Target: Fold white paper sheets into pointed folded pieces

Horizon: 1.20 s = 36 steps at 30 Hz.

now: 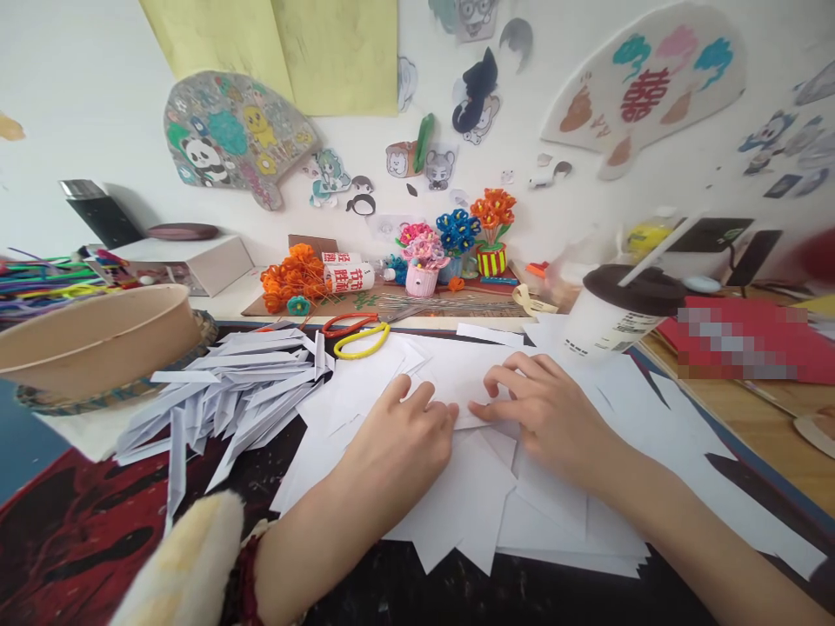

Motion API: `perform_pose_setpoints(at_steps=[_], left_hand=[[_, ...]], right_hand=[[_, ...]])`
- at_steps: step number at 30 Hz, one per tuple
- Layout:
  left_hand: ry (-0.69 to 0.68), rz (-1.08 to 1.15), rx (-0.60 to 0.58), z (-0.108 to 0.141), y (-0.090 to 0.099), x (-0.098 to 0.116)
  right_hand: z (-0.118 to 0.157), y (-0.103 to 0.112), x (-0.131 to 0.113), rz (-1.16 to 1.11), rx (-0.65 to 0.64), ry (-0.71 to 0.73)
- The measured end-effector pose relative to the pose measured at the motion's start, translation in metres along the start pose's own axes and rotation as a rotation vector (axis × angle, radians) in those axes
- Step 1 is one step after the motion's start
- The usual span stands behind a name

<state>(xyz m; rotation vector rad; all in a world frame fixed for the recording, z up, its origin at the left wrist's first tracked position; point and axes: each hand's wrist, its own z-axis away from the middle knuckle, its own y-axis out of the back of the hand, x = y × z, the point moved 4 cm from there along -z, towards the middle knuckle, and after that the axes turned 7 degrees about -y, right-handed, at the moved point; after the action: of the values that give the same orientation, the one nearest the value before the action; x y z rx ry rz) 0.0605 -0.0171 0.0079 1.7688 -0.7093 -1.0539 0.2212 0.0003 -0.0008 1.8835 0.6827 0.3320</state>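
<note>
A white sheet of paper (pixel 466 382) lies in front of me on a pile of loose white paper (pixel 457 504). My left hand (pixel 417 426) is at the sheet's near edge, its fingers curled in and pressed together on the paper. Opposite it, my right hand (pixel 531 404) has its thumb and bent fingers at the same edge, closed on the sheet. The fingers partly cover this edge, so its fold cannot be made out. To the left is a heap of folded white paper strips (pixel 254 382).
Scissors with yellow and red handles (pixel 362 341) lie beyond the paper. A lidded cup with a straw (pixel 613 317) stands at the right. On the left are a round tan container (pixel 97 335) and a plush cat-like paw (pixel 189 556). Craft flowers (pixel 424 248) line the back.
</note>
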Motion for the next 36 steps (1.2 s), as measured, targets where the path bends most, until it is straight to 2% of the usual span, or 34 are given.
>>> perform_pose_setpoints(at_steps=[16,24,28,32,36], left_hand=[[0.025,0.059,-0.049,0.002,-0.002,-0.002],[0.024,0.077,-0.092,0.001,-0.001,-0.002],[0.015,0.112,-0.093,0.001,-0.001,-0.002],[0.067,0.202,-0.110,0.002,-0.001,-0.007],[0.208,0.366,-0.080,0.004,0.000,-0.016]], right_hand=[[0.000,0.000,0.001,-0.034,0.008,-0.005],[0.003,0.005,0.014,-0.047,0.002,-0.122],[-0.001,0.006,0.015,-0.210,0.028,-0.250],[-0.007,0.001,0.008,-0.356,-0.027,-0.298],[-0.009,-0.002,0.004,-0.384,-0.100,-0.331]])
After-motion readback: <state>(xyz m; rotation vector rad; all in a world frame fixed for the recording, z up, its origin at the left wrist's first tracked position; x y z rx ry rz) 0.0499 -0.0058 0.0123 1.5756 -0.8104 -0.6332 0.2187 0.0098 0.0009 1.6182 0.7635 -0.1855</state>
